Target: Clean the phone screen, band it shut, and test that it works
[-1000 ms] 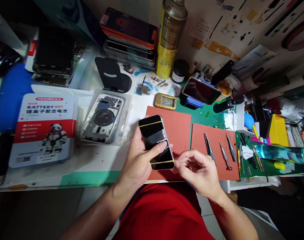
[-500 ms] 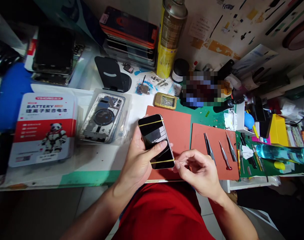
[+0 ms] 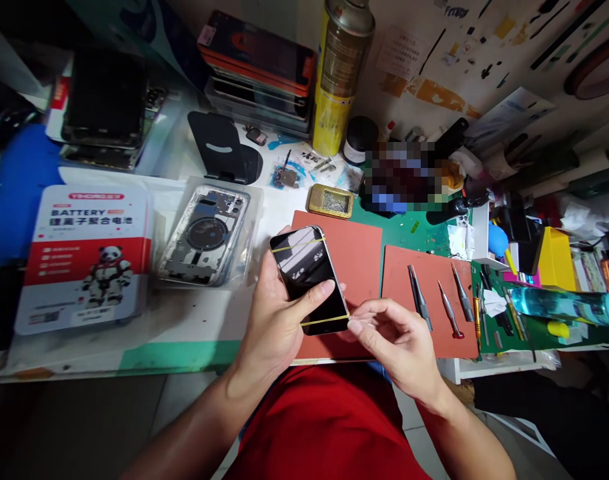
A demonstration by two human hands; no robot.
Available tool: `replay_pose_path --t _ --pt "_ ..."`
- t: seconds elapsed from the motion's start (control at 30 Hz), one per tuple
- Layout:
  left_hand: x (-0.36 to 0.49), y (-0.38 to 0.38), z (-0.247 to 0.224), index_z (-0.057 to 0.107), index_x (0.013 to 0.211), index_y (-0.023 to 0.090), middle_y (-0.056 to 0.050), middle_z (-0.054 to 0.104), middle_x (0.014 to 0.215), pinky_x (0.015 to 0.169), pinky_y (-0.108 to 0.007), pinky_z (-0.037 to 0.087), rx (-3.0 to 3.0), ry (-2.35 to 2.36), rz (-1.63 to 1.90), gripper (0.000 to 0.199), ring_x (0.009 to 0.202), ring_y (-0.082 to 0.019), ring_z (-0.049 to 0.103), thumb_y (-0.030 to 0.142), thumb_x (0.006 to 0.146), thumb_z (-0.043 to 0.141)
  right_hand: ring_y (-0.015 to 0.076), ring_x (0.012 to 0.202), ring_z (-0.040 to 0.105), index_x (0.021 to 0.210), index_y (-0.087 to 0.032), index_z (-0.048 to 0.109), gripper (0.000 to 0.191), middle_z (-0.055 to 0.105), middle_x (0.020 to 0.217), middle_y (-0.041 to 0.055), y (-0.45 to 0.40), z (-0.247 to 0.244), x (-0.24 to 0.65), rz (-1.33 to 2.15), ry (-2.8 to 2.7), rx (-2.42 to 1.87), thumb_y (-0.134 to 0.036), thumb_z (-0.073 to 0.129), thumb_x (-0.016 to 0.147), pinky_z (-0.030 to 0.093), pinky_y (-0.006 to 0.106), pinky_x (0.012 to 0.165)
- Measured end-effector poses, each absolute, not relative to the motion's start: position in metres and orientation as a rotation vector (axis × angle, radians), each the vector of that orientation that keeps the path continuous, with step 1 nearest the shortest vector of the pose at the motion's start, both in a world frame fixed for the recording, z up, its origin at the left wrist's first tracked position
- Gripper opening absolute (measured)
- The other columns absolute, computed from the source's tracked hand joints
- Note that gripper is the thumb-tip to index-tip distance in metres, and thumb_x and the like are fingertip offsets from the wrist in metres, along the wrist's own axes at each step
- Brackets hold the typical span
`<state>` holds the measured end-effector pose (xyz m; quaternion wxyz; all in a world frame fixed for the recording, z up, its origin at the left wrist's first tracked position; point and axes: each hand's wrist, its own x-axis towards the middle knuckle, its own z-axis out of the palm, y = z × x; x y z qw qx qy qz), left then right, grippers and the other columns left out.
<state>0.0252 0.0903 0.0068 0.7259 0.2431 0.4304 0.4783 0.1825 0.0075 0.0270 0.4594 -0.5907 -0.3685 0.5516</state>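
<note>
Phone [image 3: 302, 272] x1, over red mat [image 3: 361, 260], gripped in L hand [image 3: 277, 317]; upper yellow band [image 3: 299, 245] on, lower band [image 3: 327, 320] across but prob. unfinished; R hand [image 3: 397, 343] by mat's near R corner, fingertips at phone corner, can't tell if pinching.

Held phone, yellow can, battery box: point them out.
Held phone [image 3: 308, 275]: head view, on its dark screen.
Yellow can [image 3: 340, 80]: head view, on its side.
Battery box [image 3: 84, 259]: head view, on its printed front.
</note>
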Motion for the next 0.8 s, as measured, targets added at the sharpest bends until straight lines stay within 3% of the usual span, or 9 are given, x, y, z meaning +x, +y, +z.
replay_pose_path --t 0.17,0.33,0.53,0.67,0.8 --pt "0.0254 0.0884 0.0078 0.050 0.147 0.036 -0.003 0.071 0.126 0.070 -0.035 0.071 0.523 0.941 1.057 0.090 0.076 -0.019 0.079 0.017 0.072 0.096 0.0137 0.065 0.075 0.090 -0.020 0.077 0.018 0.078 0.072 0.0002 0.0108 0.0229 0.1803 1.447 -0.679 -1.412 -0.032 0.091 0.085 0.065 0.024 0.067" --pt "0.0220 0.0912 0.0071 0.051 0.148 0.036 -0.003 0.072 0.122 0.069 -0.037 0.071 0.488 0.962 1.042 0.090 0.077 -0.021 0.079 0.019 0.072 0.096 0.0183 0.072 0.080 0.096 -0.019 0.079 0.019 0.083 0.080 0.0047 0.0082 0.0207 0.1866 1.516 -0.605 -1.377 -0.033 0.089 0.088 0.069 0.032 0.075" --pt "0.0225 0.0941 0.0021 0.054 0.144 0.038 -0.005 0.068 0.137 0.067 -0.034 0.070 0.500 0.983 1.058 0.086 0.078 -0.019 0.078 0.022 0.072 0.096 0.0176 0.069 0.078 0.093 -0.019 0.080 0.022 0.081 0.077 0.0042 0.0109 0.0231 0.1839 1.380 -0.607 -1.443 -0.033 0.093 0.083 0.067 0.030 0.073" --pt "0.0239 0.0943 0.0021 0.056 0.141 0.036 -0.002 0.071 0.126 0.074 -0.035 0.071 0.511 0.958 1.082 0.081 0.079 -0.017 0.077 0.018 0.072 0.095 0.0177 0.073 0.078 0.100 -0.021 0.081 0.024 0.081 0.081 0.0036 0.0129 0.0228 0.1799 1.438 -0.646 -1.382 -0.036 0.091 0.084 0.068 0.031 0.076" --pt "0.0239 0.0938 0.0056 0.057 0.138 0.034 -0.002 0.071 0.118 0.068 -0.033 0.070 0.512 0.965 1.052 0.077 0.077 -0.019 0.078 0.020 0.073 0.095 0.0191 0.075 0.080 0.102 -0.021 0.082 0.020 0.082 0.080 0.0040 0.0121 0.0252 0.1793 1.411 -0.711 -1.348 -0.034 0.088 0.088 0.069 0.032 0.077"
